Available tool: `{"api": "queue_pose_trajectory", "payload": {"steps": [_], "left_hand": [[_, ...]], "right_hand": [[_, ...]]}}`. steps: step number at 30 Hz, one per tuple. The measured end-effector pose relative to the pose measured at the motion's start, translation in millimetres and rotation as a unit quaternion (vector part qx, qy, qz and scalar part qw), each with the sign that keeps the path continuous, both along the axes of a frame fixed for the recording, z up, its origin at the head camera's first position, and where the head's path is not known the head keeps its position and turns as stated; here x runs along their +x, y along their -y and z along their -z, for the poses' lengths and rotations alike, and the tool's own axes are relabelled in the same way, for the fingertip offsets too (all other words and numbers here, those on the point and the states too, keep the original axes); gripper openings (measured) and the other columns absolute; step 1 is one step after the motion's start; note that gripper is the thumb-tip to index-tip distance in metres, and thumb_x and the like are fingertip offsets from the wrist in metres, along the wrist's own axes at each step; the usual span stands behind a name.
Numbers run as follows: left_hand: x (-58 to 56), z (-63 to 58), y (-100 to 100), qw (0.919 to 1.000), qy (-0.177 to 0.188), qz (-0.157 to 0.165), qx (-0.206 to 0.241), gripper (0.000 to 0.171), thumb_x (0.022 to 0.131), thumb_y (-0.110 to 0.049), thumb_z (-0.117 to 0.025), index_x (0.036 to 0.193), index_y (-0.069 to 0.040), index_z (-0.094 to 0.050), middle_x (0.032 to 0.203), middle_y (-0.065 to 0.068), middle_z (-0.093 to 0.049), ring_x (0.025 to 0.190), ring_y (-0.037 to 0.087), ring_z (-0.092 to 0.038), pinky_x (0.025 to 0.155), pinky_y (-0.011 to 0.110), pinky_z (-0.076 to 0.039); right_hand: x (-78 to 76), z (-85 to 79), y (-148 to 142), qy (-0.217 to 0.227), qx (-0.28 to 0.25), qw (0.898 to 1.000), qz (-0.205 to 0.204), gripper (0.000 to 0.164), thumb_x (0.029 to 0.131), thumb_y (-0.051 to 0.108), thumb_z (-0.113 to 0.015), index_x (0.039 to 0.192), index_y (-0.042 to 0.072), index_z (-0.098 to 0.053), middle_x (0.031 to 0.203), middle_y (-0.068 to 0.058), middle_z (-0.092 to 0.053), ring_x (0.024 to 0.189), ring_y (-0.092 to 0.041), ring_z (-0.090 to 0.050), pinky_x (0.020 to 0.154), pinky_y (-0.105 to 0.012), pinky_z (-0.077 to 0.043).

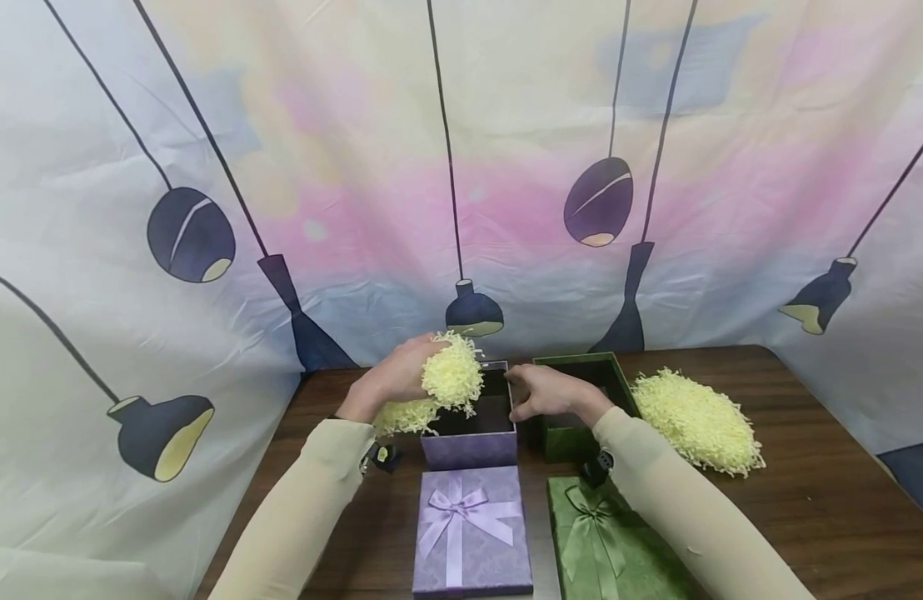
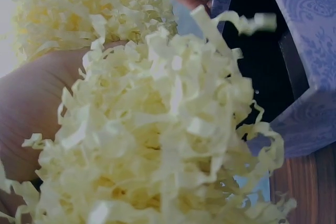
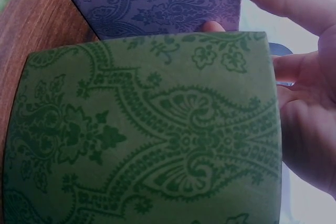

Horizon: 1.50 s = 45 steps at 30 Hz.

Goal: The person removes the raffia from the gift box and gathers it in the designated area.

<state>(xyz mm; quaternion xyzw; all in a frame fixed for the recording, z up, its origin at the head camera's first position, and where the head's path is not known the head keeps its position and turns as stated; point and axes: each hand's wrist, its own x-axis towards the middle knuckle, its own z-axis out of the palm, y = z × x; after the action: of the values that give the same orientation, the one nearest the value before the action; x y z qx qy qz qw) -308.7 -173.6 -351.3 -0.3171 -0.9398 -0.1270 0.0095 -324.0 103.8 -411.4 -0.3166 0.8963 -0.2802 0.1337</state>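
My left hand (image 1: 394,377) grips a clump of pale yellow shredded paper (image 1: 452,372) above the left side of an open purple box (image 1: 469,450). The strands bulge out on both sides of the fingers; in the left wrist view, the shredded paper (image 2: 152,124) covers much of the hand. The purple box has a dark inside, where I see no paper. At its right wall, my right hand (image 1: 547,390) holds on with the thumb at the rim and a fingertip against the outside. A patterned green box (image 3: 152,129) hides part of that hand in the right wrist view.
The open green box stands to the right of the purple one. Farther right lies another yellow heap (image 1: 697,421) on the wooden table (image 1: 814,492). Nearer me are a purple lid (image 1: 472,529) and a green lid (image 1: 619,542), both with bows. A printed curtain (image 1: 536,108) hangs behind.
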Motion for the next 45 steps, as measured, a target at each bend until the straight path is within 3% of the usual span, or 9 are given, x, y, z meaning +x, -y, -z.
{"api": "queue_pose_trajectory", "payload": {"steps": [5, 13, 17, 22, 27, 33, 38, 42, 45], "left_hand": [[0.2, 0.1, 5.7, 1.0, -0.002, -0.001, 0.008, 0.087, 0.068, -0.006, -0.084, 0.145, -0.001, -0.043, 0.149, 0.023, -0.04, 0.142, 0.044, -0.029, 0.113, 0.061, -0.024], [-7.0, 0.5, 13.5, 0.9959, -0.043, 0.047, 0.065, 0.05, 0.081, -0.025, -0.076, 0.127, -0.014, -0.061, 0.127, 0.006, -0.064, 0.127, 0.038, -0.049, 0.107, 0.055, -0.038], [-7.7, -0.3, 19.1, 0.9958, -0.049, 0.041, 0.066, 0.051, 0.081, -0.025, -0.076, 0.128, -0.013, -0.06, 0.13, 0.009, -0.062, 0.131, 0.041, -0.046, 0.108, 0.059, -0.034], [-7.4, 1.3, 23.4, 0.9955, -0.058, 0.04, 0.063, 0.05, 0.079, -0.026, -0.078, 0.125, -0.014, -0.062, 0.121, 0.007, -0.064, 0.118, 0.031, -0.054, 0.101, 0.054, -0.042], [-3.4, 0.9, 29.5, 0.9965, -0.05, 0.029, 0.061, 0.055, 0.08, -0.023, -0.076, 0.131, -0.01, -0.059, 0.133, 0.013, -0.06, 0.131, 0.042, -0.044, 0.109, 0.058, -0.033], [-2.5, 3.8, 35.7, 0.9965, -0.054, 0.026, 0.058, 0.052, 0.083, -0.027, -0.074, 0.13, -0.011, -0.059, 0.132, 0.01, -0.061, 0.134, 0.042, -0.042, 0.11, 0.057, -0.032], [0.4, 5.7, 42.6, 0.9974, -0.04, 0.006, 0.06, 0.057, 0.082, -0.026, -0.074, 0.134, -0.009, -0.057, 0.139, 0.014, -0.056, 0.139, 0.047, -0.032, 0.112, 0.062, -0.025], [0.2, 8.5, 47.0, 0.9962, -0.057, 0.013, 0.064, 0.053, 0.08, -0.023, -0.076, 0.128, -0.01, -0.06, 0.128, 0.013, -0.061, 0.129, 0.041, -0.047, 0.107, 0.058, -0.035], [-0.3, 11.2, 49.4, 0.9947, -0.078, 0.025, 0.062, 0.047, 0.078, -0.022, -0.076, 0.122, -0.013, -0.062, 0.112, 0.007, -0.062, 0.109, 0.03, -0.056, 0.097, 0.049, -0.045]], "right_hand": [[-0.3, 0.7, -0.2, 0.002, 0.004, 1.0, 0.001, 0.076, 0.08, 0.022, -0.078, 0.141, -0.005, -0.043, 0.14, -0.021, -0.05, 0.096, -0.017, -0.068, 0.086, -0.035, -0.054], [-1.0, -1.1, -1.2, 0.005, -0.003, 1.0, -0.005, 0.076, 0.079, 0.021, -0.078, 0.14, -0.008, -0.042, 0.139, -0.025, -0.049, 0.095, -0.019, -0.069, 0.085, -0.035, -0.054], [-0.5, -2.5, -0.8, 0.006, -0.008, 1.0, -0.007, 0.077, 0.079, 0.02, -0.078, 0.14, -0.009, -0.042, 0.14, -0.026, -0.048, 0.096, -0.02, -0.07, 0.087, -0.036, -0.054], [-1.1, -2.8, -0.8, 0.007, -0.012, 1.0, -0.01, 0.078, 0.079, 0.019, -0.079, 0.14, -0.011, -0.041, 0.138, -0.026, -0.05, 0.096, -0.021, -0.07, 0.085, -0.035, -0.055], [-0.4, -1.7, -0.7, 0.018, -0.015, 1.0, -0.005, 0.077, 0.08, 0.019, -0.078, 0.141, -0.009, -0.04, 0.141, -0.024, -0.049, 0.097, -0.022, -0.069, 0.083, -0.034, -0.055], [0.9, -1.3, -1.0, 0.032, -0.015, 0.999, 0.0, 0.077, 0.081, 0.018, -0.077, 0.143, -0.008, -0.039, 0.144, -0.024, -0.046, 0.099, -0.023, -0.069, 0.085, -0.036, -0.055], [0.9, -1.0, -1.1, 0.03, -0.013, 0.999, 0.002, 0.078, 0.081, 0.019, -0.077, 0.143, -0.008, -0.039, 0.145, -0.024, -0.045, 0.099, -0.022, -0.069, 0.086, -0.036, -0.055], [0.5, -1.6, -1.1, 0.031, -0.016, 0.999, 0.0, 0.078, 0.081, 0.018, -0.077, 0.143, -0.009, -0.038, 0.144, -0.025, -0.045, 0.099, -0.023, -0.069, 0.084, -0.036, -0.055], [0.0, -1.4, -0.8, 0.033, -0.015, 0.999, 0.0, 0.078, 0.081, 0.018, -0.077, 0.143, -0.009, -0.039, 0.144, -0.025, -0.045, 0.099, -0.023, -0.069, 0.084, -0.036, -0.055]]}}
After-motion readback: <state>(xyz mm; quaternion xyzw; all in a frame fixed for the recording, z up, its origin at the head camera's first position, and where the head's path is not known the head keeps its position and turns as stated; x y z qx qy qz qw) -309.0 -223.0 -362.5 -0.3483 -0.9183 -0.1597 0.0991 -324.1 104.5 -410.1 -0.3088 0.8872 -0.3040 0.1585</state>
